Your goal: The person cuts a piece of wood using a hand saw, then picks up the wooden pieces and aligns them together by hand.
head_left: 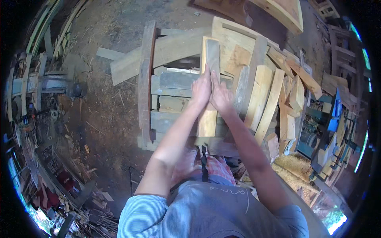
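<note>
A long pale wooden board (207,123) lies lengthwise in front of me across the slatted bench. Along its far end, a narrow grey wooden strip (213,55) rests against or on top of it; which of the two I cannot tell. My left hand (201,88) grips the left edge, its index finger stretched forward along the wood. Close beside it, my right hand (221,97) holds the right edge, with its index finger also pointing forward. The fingertips under the edges are hidden.
The bench (147,83) is built of weathered planks with gaps. Several offcuts (260,95) lean at its right, near a pile of wood shavings (293,166). A wide grey plank (127,67) juts out at the left. Stacked timber and scraps line both sides.
</note>
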`<state>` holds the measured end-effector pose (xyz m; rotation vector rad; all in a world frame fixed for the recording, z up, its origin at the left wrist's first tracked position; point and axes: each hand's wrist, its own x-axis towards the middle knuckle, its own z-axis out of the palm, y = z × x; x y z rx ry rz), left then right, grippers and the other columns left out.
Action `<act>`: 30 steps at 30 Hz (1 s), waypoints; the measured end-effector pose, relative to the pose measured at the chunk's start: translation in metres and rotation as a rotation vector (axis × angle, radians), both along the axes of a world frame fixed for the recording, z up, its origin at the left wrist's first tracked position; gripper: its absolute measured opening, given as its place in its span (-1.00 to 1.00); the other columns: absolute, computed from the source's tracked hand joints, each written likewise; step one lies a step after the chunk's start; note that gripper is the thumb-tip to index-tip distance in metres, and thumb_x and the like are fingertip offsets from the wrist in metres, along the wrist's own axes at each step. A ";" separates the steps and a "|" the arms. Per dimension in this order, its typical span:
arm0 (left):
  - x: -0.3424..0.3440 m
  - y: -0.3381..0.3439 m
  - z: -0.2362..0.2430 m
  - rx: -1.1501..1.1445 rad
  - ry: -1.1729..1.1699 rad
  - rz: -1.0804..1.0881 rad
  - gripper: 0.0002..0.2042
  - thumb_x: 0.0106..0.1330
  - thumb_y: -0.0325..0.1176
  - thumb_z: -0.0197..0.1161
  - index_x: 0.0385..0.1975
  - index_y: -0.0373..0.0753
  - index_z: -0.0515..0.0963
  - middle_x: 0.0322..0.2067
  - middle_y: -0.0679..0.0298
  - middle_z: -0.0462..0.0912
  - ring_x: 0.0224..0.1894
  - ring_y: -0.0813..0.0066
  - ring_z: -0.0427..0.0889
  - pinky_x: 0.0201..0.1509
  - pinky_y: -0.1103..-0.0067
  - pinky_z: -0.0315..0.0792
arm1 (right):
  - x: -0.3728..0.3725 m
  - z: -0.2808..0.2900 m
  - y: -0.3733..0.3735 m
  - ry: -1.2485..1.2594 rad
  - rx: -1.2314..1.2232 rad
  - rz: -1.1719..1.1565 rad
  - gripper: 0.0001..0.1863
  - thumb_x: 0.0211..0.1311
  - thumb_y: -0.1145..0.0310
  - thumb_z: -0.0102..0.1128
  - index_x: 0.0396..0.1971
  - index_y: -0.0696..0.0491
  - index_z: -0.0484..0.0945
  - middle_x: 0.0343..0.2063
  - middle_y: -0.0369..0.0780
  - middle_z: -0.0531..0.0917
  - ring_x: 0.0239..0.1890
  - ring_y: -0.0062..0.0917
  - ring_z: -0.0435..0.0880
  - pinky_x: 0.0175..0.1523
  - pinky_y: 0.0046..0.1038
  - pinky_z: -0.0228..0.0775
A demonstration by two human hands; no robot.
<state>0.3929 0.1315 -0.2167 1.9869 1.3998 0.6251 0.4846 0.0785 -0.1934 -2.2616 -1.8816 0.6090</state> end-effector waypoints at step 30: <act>-0.018 -0.082 0.009 -0.299 0.111 -0.030 -0.40 0.19 -0.51 -0.09 0.29 -0.29 -0.01 -0.31 -0.19 0.55 -0.35 -0.07 0.58 -0.33 0.17 0.44 | -0.015 -0.016 -0.078 -0.169 0.163 0.056 -0.22 0.04 0.42 -0.02 0.32 -0.12 -0.05 -0.31 0.07 0.46 -0.32 -0.07 0.56 -0.26 -0.10 0.40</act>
